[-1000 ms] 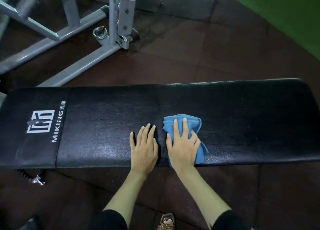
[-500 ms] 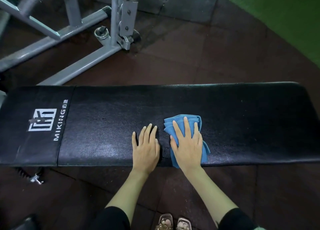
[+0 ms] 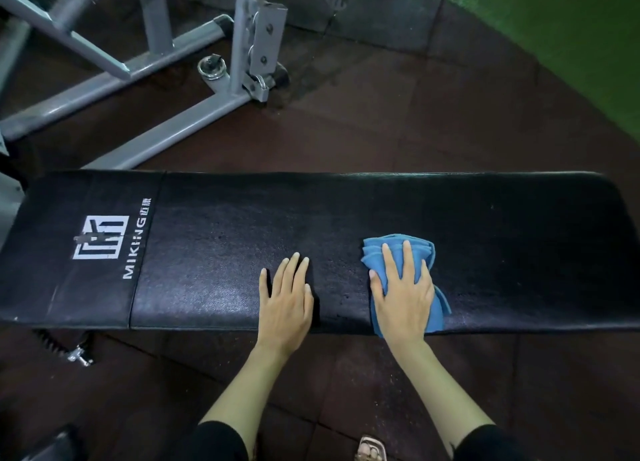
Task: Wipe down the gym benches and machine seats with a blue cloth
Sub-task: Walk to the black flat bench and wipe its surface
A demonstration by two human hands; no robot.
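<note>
A long black padded bench point(image 3: 214, 252) lies across the view, with a white logo near its left end. A folded blue cloth point(image 3: 375, 256) rests on the pad near its front edge, right of centre. My right hand point(image 3: 403, 292) lies flat on top of the cloth, fingers spread, pressing it onto the pad. My left hand point(image 3: 285, 296) rests flat on the bare pad a short way to the left of the cloth, holding nothing.
A grey steel machine frame point(image 3: 166, 128) with a bracket and a round foot stands on the dark rubber floor beyond the bench, at upper left. A coiled pin point(image 3: 78, 355) hangs below the bench's left end. Green turf point(image 3: 571, 34) fills the upper right corner.
My right hand has slid the blue cloth to the right along the pad, widening the gap to my left hand. The left hand has stayed in place.
</note>
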